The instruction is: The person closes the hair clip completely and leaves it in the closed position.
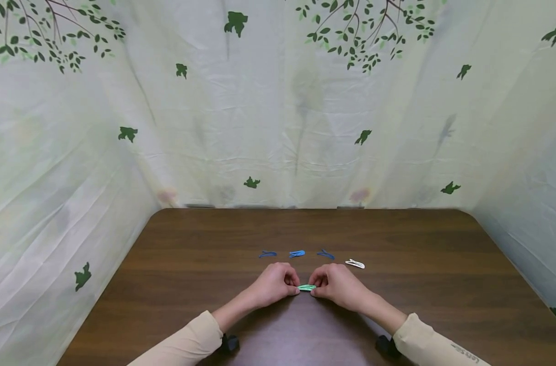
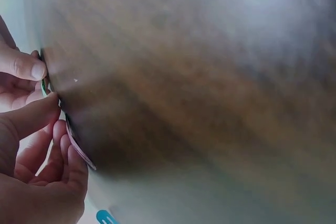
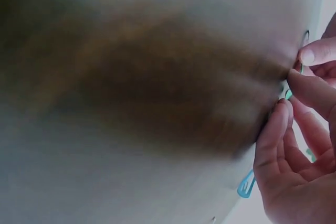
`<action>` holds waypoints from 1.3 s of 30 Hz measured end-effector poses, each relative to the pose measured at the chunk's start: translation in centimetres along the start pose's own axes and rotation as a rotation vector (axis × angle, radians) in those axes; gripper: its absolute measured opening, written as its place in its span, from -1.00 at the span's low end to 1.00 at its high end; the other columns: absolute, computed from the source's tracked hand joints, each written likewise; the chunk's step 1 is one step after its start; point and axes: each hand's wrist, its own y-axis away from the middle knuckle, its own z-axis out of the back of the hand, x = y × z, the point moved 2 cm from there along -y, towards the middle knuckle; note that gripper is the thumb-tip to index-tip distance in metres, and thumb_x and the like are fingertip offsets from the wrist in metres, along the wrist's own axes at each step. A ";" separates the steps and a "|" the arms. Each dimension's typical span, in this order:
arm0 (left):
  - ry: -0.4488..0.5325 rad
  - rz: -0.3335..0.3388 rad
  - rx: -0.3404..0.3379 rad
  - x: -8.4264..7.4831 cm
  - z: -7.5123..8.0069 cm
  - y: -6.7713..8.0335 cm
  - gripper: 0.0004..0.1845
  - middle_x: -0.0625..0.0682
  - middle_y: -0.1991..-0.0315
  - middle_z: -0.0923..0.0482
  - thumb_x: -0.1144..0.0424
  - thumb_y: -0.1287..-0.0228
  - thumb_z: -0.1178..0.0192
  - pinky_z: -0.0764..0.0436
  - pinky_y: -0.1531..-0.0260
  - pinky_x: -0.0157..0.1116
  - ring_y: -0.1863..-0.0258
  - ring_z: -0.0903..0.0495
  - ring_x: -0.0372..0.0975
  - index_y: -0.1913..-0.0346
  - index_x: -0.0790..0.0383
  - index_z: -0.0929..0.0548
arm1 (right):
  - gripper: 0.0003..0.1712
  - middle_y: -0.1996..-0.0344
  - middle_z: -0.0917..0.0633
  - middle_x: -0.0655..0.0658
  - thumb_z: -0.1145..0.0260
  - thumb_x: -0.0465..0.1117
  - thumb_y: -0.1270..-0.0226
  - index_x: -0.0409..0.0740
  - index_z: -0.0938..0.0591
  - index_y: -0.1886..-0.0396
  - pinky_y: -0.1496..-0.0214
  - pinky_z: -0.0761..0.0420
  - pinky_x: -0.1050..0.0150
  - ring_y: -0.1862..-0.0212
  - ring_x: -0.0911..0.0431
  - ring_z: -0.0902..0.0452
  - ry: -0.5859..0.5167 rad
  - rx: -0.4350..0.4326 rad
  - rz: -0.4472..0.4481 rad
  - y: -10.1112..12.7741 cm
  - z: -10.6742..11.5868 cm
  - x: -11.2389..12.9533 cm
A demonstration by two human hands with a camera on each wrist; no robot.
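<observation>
A light green hair clip (image 1: 307, 287) lies between my two hands just above or on the wooden table; I cannot tell which. My left hand (image 1: 276, 282) pinches its left end between thumb and fingers. The right hand (image 1: 341, 286) pinches the other end the same way. Fingertips cover much of the clip in both wrist views, leaving only slivers of green (image 3: 288, 94). In the left wrist view, a pinkish curved strip (image 2: 79, 148) shows beside the left hand's fingers; its kind is unclear.
Beyond the hands lie a dark blue clip (image 1: 268, 253), a brighter blue clip (image 1: 297, 253), another dark blue clip (image 1: 326, 254) and a white clip (image 1: 354, 264), in a loose row on the table (image 1: 191, 239). A leaf-printed curtain (image 1: 269, 127) hangs behind.
</observation>
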 end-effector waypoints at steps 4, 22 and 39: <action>-0.021 -0.005 -0.016 -0.2 0.0 0.1 -0.87 -0.13 0.49 -0.50 0.41 -0.02 -0.46 -0.48 0.43 -0.43 0.51 -0.45 -0.43 0.47 0.17 -0.70 | -0.85 0.54 -0.58 0.17 -0.52 -0.29 -0.06 -0.01 -0.70 0.41 0.40 -0.51 0.36 0.47 0.31 -0.49 -0.003 -0.018 0.010 0.1 -0.1 0.0; -0.106 -0.066 -0.008 -0.5 0.1 0.7 -0.89 -0.15 0.44 -0.51 0.37 -0.03 -0.47 -0.47 0.35 -0.43 0.42 -0.49 -0.38 0.40 0.17 -0.72 | -0.85 0.50 -0.60 0.18 -0.51 -0.29 -0.09 -0.05 -0.70 0.34 0.38 -0.53 0.37 0.45 0.32 -0.52 -0.020 -0.016 0.014 0.4 -0.1 0.1; 0.016 0.003 -0.122 0.1 3.3 1.9 -0.85 -0.11 0.28 -0.65 0.35 -0.16 -0.39 -0.59 0.16 -0.25 0.26 -0.59 -0.31 0.19 0.20 -0.75 | -0.76 0.30 -0.69 0.16 -0.44 -0.19 -0.26 -0.11 -0.72 0.09 0.20 -0.60 0.30 0.28 0.26 -0.59 -0.096 -0.093 0.046 -0.4 1.4 1.1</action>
